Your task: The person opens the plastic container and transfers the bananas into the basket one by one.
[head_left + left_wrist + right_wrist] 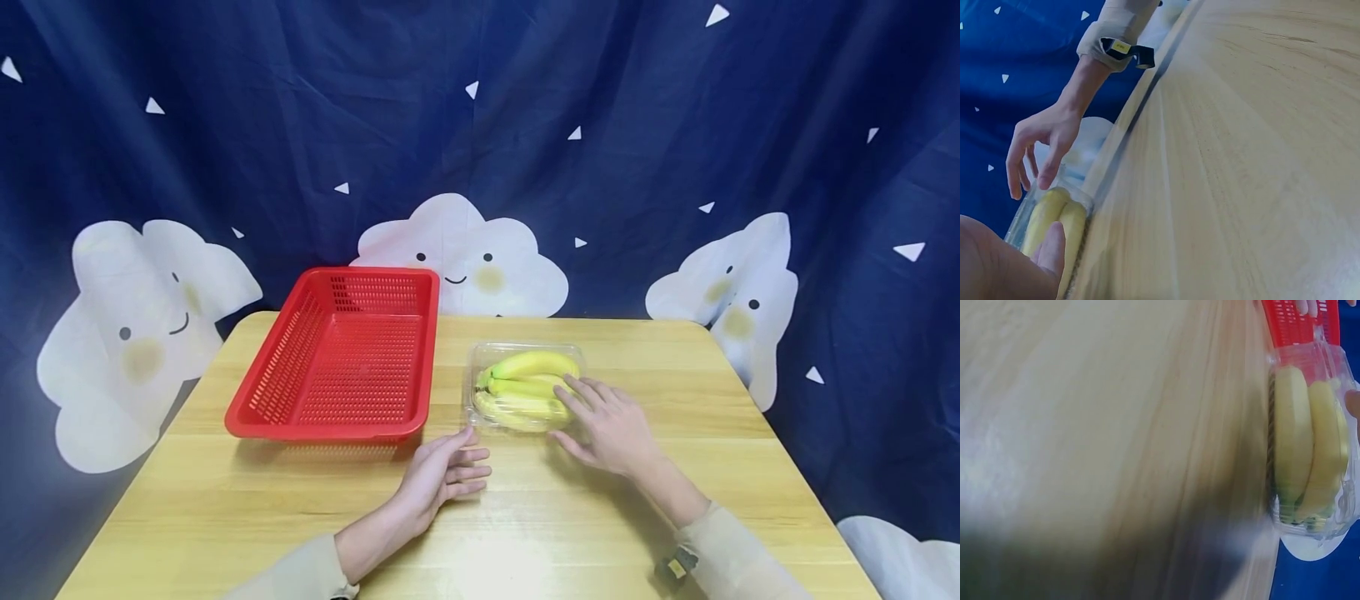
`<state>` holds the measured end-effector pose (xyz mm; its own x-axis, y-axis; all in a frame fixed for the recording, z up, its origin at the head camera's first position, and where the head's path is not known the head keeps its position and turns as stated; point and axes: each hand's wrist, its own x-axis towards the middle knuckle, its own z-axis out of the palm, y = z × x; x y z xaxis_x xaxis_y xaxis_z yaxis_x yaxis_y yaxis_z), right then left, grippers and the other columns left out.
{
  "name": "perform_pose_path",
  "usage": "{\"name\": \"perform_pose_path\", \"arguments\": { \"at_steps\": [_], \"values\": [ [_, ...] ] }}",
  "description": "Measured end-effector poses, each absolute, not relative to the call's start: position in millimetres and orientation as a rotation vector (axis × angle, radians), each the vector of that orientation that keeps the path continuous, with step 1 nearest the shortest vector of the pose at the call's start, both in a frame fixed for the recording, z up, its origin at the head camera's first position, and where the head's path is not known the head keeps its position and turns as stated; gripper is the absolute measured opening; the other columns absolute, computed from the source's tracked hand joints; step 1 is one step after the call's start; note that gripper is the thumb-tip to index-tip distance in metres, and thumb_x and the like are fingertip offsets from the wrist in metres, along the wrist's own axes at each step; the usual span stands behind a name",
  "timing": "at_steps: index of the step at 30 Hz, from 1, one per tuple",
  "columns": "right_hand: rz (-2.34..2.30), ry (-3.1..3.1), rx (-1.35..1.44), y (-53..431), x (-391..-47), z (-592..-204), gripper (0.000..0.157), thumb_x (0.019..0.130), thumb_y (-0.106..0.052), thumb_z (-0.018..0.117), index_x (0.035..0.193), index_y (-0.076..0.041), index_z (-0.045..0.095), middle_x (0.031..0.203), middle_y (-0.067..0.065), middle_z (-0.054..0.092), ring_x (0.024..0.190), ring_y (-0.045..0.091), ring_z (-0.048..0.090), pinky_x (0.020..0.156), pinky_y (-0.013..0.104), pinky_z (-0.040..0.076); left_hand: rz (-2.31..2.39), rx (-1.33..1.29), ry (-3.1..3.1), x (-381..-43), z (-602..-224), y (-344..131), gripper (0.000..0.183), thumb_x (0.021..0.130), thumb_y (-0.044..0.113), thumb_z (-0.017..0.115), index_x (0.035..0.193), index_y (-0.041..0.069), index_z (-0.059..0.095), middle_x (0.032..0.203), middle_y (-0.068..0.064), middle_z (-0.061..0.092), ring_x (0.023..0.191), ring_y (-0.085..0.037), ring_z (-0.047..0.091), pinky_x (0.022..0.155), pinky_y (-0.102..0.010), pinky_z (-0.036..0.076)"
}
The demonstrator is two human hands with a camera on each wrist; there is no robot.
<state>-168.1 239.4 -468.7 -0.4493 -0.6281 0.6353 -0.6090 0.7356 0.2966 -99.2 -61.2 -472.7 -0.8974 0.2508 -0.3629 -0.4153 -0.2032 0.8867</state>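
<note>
While the bananas [534, 365] lie in a clear box [525, 345] on the table [300, 492], right of the basket [330, 432], the head view shows the right hand [609, 425] spread at the box's right side and the left hand [442, 475] relaxed, fingers extended, near its front left corner. In the left wrist view, the right hand's fingers point down by the box; whether they touch it is unclear. The right wrist view shows the basket beyond the box.

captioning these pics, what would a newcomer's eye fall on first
Likely the bright red perforated basket, on the left of the table. Next, the yellow bananas in a clear plastic box to its right, with the right hand at the box's right edge. Behind, white cartoon clouds stand out on the dark blue curtain.
</note>
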Motion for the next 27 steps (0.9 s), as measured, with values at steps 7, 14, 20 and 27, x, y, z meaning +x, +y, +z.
{"name": "perform_pose_path", "arguments": {
  "at_steps": [7,14,20,27],
  "values": [
    [-0.053,-2.118,0.930,241,-169,-472,0.072,0.108,-0.065,0.031,0.121,-0.012,0.077,0.120,0.012,0.079,0.100,0.033,0.077,0.073,0.043,0.065,2.178,-0.265,1.589,-103,-479,-55,0.071,0.104,0.043,0.062,0.147,-0.011,0.044,0.142,-0.034,0.062,0.120,-0.043,0.072,0.097,-0.045,0.063],
    [-0.041,-2.092,0.930,241,-171,-475,0.068,0.108,-0.064,0.035,0.120,-0.012,0.077,0.118,0.011,0.080,0.099,0.032,0.077,0.072,0.041,0.065,2.203,-0.296,1.571,-110,-484,-48,0.065,0.106,0.039,0.060,0.144,-0.012,0.047,0.139,-0.032,0.065,0.121,-0.042,0.072,0.097,-0.046,0.063],
    [-0.021,-2.090,0.946,238,-173,-476,0.063,0.105,-0.062,0.043,0.120,-0.011,0.076,0.118,0.012,0.079,0.099,0.032,0.077,0.074,0.041,0.065,2.233,-0.305,1.554,-113,-489,-44,0.059,0.106,0.032,0.059,0.144,-0.010,0.046,0.140,-0.031,0.065,0.123,-0.041,0.072,0.101,-0.047,0.061],
    [0.011,-2.066,0.942,237,-177,-480,0.068,0.108,-0.063,0.036,0.115,-0.010,0.077,0.114,0.013,0.080,0.096,0.033,0.077,0.073,0.042,0.065,2.268,-0.321,1.535,-116,-492,-40,0.050,0.105,0.029,0.062,0.140,-0.005,0.052,0.137,-0.028,0.068,0.114,-0.034,0.077,0.100,-0.046,0.062]
  ]
}}
